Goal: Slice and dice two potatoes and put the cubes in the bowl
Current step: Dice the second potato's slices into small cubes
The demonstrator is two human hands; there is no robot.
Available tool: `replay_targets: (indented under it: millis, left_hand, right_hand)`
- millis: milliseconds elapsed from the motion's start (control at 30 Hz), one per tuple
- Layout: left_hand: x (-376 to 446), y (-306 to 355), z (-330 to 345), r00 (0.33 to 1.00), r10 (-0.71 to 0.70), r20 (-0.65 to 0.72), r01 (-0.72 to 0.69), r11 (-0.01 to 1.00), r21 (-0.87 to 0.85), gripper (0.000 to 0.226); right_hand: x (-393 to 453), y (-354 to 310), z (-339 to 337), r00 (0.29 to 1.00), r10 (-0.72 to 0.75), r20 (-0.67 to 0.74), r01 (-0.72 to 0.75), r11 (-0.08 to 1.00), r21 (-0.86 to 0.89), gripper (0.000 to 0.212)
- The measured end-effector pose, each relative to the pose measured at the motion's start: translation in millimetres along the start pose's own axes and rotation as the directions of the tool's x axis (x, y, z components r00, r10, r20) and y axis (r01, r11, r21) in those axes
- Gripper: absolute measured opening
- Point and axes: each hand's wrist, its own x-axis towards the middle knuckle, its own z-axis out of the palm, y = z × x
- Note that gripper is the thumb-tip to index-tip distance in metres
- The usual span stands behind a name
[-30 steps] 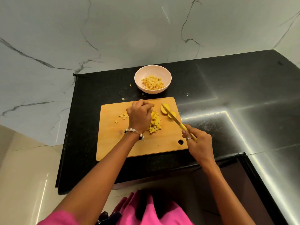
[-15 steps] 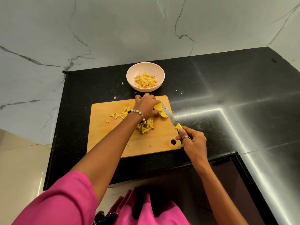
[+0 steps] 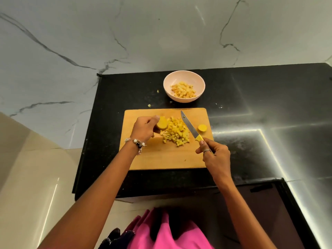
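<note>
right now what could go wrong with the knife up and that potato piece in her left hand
1. The left hand grips a small potato chunk; cutting it puts fingertips close to the knife.
2. The diced pile crowds the chunk, so cubes may scatter onto the counter, where bits already lie.
3. The end piece near the board's right edge could roll off.

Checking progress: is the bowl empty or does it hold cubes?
Partly filled: the bowl holds potato cubes covering its bottom.

Matt wooden cutting board (image 3: 161,159), glossy black stone counter (image 3: 269,105), shiny metal knife blade (image 3: 188,125).
</note>
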Motion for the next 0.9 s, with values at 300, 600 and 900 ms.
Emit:
replay_targets:
  millis: [300,600,900]
  left_hand:
    - [-23.7,-40.5,-41.4,0.994,0.001,-0.106,0.044,0.905,0.422,0.024]
    - [-30.2,-51.1,-40.6,0.991,0.063,0.121,-0.120,0.826,0.550,0.065]
    - [-32.7,-58.8,-35.0,0.981,0.182,0.066,-0.192,0.877,0.440,0.063]
  right_hand:
    - [-40.1,-17.1,52.6,0.976,-0.106,0.188,0.130,0.984,-0.125,0.017]
    - [-69.5,-12.7,94.1,0.894,-0.316,0.316,0.434,0.786,-0.440,0.046]
    - [-75.6,-14.6,100.4,0.915,-0.180,0.362,0.377,0.702,-0.604,0.054]
